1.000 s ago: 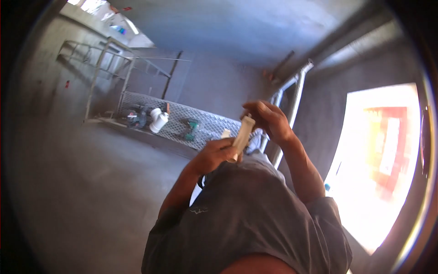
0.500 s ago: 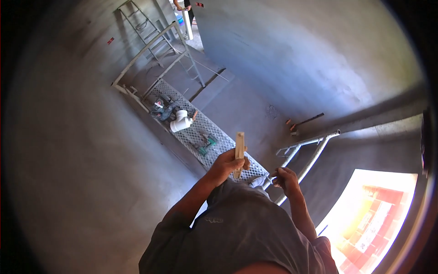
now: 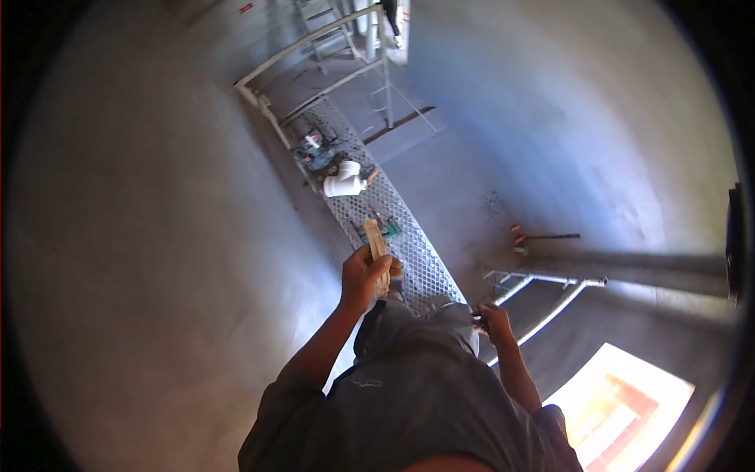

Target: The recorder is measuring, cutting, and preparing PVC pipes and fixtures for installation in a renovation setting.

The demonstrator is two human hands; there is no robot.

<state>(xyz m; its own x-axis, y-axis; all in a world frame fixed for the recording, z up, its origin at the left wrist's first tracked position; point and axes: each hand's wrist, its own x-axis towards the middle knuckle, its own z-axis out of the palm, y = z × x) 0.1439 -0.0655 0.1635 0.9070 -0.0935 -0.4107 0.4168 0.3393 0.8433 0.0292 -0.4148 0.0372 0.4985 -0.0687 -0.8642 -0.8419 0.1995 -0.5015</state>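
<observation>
My left hand (image 3: 362, 277) is closed around a short tan bar (image 3: 375, 245), which looks like a strip of wood. The bar stands tilted in front of my body, its upper end rising past my thumb. Low at the right, my right hand (image 3: 494, 321) has its fingers curled together beside my thigh; whatever they grip, if anything, is too small to make out. Beyond the bar, a partly hidden green tool (image 3: 391, 230) lies on the metal scaffold platform (image 3: 425, 256). Farther along sit a white pipe tee (image 3: 343, 182) and a dark power tool (image 3: 316, 151).
A pale scaffold frame (image 3: 311, 39) rises at the platform's far end, with a ladder (image 3: 321, 20) behind it. Another frame (image 3: 550, 311) stands at right. Plastered walls (image 3: 157, 236) flank the platform. A bright window opening (image 3: 621, 409) is at lower right. Someone's leg (image 3: 393, 23) shows in the far doorway.
The view has turned, so the platform and its tools appear shifted. My left hand has moved left with the bar, which now leans left. My right hand has lowered toward my thigh.
</observation>
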